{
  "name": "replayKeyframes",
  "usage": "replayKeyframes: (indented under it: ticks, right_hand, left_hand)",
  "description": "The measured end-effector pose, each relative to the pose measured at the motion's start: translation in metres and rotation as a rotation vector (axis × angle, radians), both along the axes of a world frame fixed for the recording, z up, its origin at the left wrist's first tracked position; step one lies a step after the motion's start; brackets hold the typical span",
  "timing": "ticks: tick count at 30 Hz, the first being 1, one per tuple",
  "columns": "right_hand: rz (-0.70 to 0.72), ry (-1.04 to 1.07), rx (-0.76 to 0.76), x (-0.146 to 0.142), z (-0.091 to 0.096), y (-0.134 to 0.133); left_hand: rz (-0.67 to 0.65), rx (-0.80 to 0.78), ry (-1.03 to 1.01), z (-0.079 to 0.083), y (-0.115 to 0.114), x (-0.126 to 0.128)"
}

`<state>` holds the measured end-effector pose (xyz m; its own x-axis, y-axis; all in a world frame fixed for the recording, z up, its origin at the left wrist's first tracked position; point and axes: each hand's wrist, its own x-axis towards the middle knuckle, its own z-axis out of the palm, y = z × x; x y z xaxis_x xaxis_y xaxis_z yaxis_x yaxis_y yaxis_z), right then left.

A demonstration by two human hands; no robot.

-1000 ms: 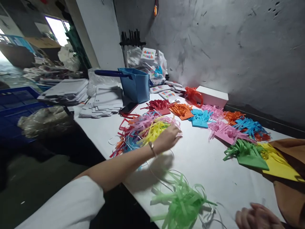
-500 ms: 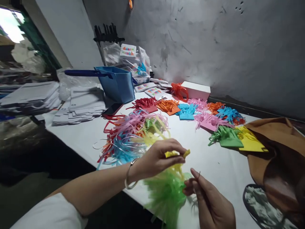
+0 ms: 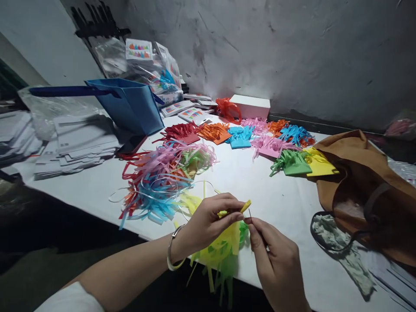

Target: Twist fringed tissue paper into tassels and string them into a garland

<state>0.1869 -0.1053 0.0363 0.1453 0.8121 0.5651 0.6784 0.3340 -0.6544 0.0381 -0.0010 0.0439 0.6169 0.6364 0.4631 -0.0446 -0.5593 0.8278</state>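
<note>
Threading yellow fringe onto a thin needle.

My left hand (image 3: 208,221) pinches the yellow fringed paper tassel (image 3: 224,242) shut; right hand (image 3: 276,264) grips the thin metal needle (image 3: 250,213). I'd steady both, aim centrally.

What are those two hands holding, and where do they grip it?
The left hand pinches a bunch of yellow paper strips at its folded top end. The right hand holds a thin needle-like wire by its lower end, between fingertips.
</note>
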Motion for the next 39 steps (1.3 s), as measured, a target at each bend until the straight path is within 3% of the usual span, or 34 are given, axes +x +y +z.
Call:
replayKeyframes:
  ticks: [5,8,12,16,20,27,32,35,39]
  right_hand:
    - [0.018,0.061,-0.091,0.001,0.004,-0.002]
    - [0.063,0.153,-0.237,0.005,0.005,-0.002]
    - [0.099,0.578,-0.503,0.011,0.001,-0.003]
    - [0.141,0.929,-0.547,0.012,-0.007,0.001]
    - [0.155,1.021,-0.476,0.012,-0.016,0.008]
    - [0.277,1.132,-0.484,0.016,-0.03,0.014]
    - [0.155,0.962,-0.45,0.013,-0.033,0.015]
    - [0.056,0.83,-0.306,0.013,-0.032,0.018]
    - [0.023,1.168,0.033,0.035,-0.02,0.022]
  left_hand:
    - [-0.019,0.053,-0.003,-0.005,0.0,0.001]
    - [-0.008,0.159,0.024,-0.009,0.0,0.001]
    - [0.033,0.451,0.149,-0.012,0.0,-0.002]
    - [0.037,0.588,0.194,-0.013,-0.003,-0.003]
    - [0.053,0.684,0.19,-0.013,-0.006,-0.002]
    - [0.011,0.62,0.168,-0.017,-0.002,-0.003]
    - [0.036,0.67,0.173,-0.018,-0.004,-0.003]
    - [0.029,0.681,0.191,-0.025,-0.004,0.0]
    - [-0.04,0.659,0.287,-0.039,0.007,0.002]
